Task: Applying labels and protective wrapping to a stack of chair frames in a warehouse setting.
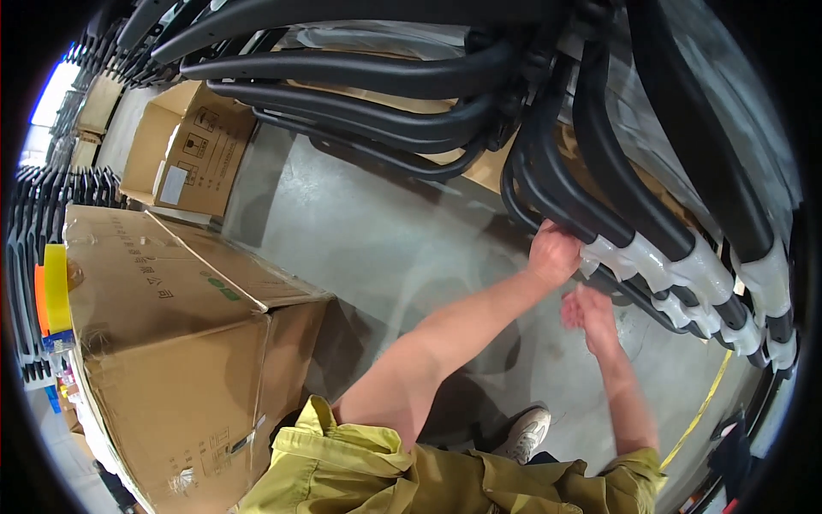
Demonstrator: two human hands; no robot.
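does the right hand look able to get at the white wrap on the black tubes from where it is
Probably yes: the right hand is just below the white wrap, and the left hand seems to crowd only its near end.

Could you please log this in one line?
left hand: at white wrap on black tube | right hand: nearby, blurred | cardboard box: left

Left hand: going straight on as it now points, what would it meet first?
Probably the curved black tube just ahead of the left hand, beside white wrapping; depth is unclear.
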